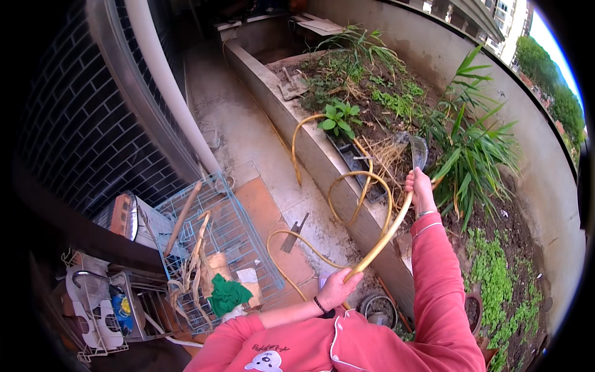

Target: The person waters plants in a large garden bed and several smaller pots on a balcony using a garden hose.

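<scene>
A yellow garden hose (382, 241) runs between my two hands. My right hand (420, 185) grips it near its outlet end, over the soil of a raised planting bed (260, 81). A clear fan of water (419, 151) leaves the outlet and falls beside long-leaved green plants (458, 160). Lower down, close to my body, my left hand (338, 289) is wrapped around the same hose. The rest of the hose loops over the bed's concrete edge and down onto the floor. Dry straw (386, 151) and a dark plastic planter tray (355, 160) lie near the water.
On the left, a blue wire rack (218, 232) carries a green cloth (228, 294), a wooden stick (183, 218) and dried stalks. A flat dark piece (294, 235) lies on the floor. Near my body stands a round container (379, 309). A concrete wall (534, 139) bounds the bed.
</scene>
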Available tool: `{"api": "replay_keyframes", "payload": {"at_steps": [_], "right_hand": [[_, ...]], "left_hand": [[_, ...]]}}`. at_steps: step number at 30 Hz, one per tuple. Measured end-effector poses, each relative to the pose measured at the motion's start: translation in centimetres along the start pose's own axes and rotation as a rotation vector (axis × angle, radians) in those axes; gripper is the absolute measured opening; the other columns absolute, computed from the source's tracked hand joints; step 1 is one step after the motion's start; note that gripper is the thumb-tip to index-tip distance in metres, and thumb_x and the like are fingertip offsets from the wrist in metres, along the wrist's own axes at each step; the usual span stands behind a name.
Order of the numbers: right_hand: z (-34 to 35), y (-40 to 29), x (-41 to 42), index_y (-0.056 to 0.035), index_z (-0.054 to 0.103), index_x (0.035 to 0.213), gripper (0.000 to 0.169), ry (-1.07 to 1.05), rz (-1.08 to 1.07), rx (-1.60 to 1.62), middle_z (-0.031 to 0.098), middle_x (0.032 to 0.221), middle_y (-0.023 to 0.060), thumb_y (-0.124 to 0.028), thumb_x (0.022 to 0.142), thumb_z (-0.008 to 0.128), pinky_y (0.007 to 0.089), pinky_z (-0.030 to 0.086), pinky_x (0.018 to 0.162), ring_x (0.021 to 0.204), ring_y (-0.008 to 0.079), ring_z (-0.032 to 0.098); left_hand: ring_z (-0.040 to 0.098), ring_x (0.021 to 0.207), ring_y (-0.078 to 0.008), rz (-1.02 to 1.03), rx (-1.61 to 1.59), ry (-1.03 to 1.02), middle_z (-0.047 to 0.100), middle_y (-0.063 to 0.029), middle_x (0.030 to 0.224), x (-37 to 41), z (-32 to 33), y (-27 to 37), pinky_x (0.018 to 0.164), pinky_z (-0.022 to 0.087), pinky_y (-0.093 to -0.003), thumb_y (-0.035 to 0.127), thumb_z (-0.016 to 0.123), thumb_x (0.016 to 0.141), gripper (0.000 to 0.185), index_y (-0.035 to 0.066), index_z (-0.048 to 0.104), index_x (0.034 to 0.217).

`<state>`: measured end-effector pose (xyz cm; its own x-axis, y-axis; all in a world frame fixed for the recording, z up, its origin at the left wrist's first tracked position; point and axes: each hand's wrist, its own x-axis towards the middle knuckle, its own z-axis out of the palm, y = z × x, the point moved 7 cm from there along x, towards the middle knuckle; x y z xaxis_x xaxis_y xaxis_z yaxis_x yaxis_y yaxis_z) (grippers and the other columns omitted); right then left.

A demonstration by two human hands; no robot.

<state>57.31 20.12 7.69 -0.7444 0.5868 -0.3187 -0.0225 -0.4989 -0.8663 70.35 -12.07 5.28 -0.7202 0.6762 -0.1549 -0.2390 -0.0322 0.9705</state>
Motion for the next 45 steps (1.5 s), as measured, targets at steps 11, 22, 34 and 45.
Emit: {"api": "replay_keyframes", "payload": {"at_steps": [11,22,34,45], "right_hand": [[7.8,-3.1,14.6,-0.0046,0.040,0.078,0.024,-0.103,0.001,-0.016,0.035,0.057,-0.0021,-0.025,0.090,0.033,0.0189,0.026,0.034,0.042,0.0060,0.030],[17.6,-0.7,28.8,-0.0077,0.038,0.075,0.026,-0.075,0.100,0.007,0.032,0.055,-0.0040,-0.028,0.091,0.031,0.0179,0.025,0.033,0.041,0.0052,0.028],[36.7,4.5,45.8,-0.0066,0.037,0.073,0.027,0.067,0.184,0.134,0.033,0.054,-0.0028,-0.027,0.090,0.030,0.0204,0.025,0.033,0.039,0.0073,0.029],[47.7,8.1,57.6,-0.0068,0.035,0.074,0.024,0.097,0.195,0.248,0.034,0.057,-0.0015,-0.024,0.090,0.028,0.0198,0.027,0.033,0.041,0.0076,0.030]], "left_hand": [[0.034,0.048,-0.0025,-0.075,-0.110,-0.057,0.039,0.0053,0.056,13.9,-2.2,3.5,0.042,0.028,-0.0182,0.023,0.046,0.088,0.021,0.006,0.045,0.075],[0.034,0.046,-0.0037,-0.106,-0.111,-0.093,0.040,0.0034,0.054,26.4,-13.4,7.7,0.040,0.029,-0.0183,0.027,0.044,0.088,0.024,0.006,0.045,0.076],[0.034,0.045,-0.0040,-0.154,-0.202,-0.156,0.039,0.0039,0.054,42.7,-36.7,15.8,0.040,0.028,-0.0183,0.030,0.046,0.088,0.028,0.005,0.046,0.074],[0.032,0.044,-0.0028,-0.158,-0.197,-0.132,0.036,0.0058,0.052,55.0,-50.8,19.6,0.039,0.026,-0.0180,0.028,0.048,0.087,0.027,0.005,0.047,0.072]]}}
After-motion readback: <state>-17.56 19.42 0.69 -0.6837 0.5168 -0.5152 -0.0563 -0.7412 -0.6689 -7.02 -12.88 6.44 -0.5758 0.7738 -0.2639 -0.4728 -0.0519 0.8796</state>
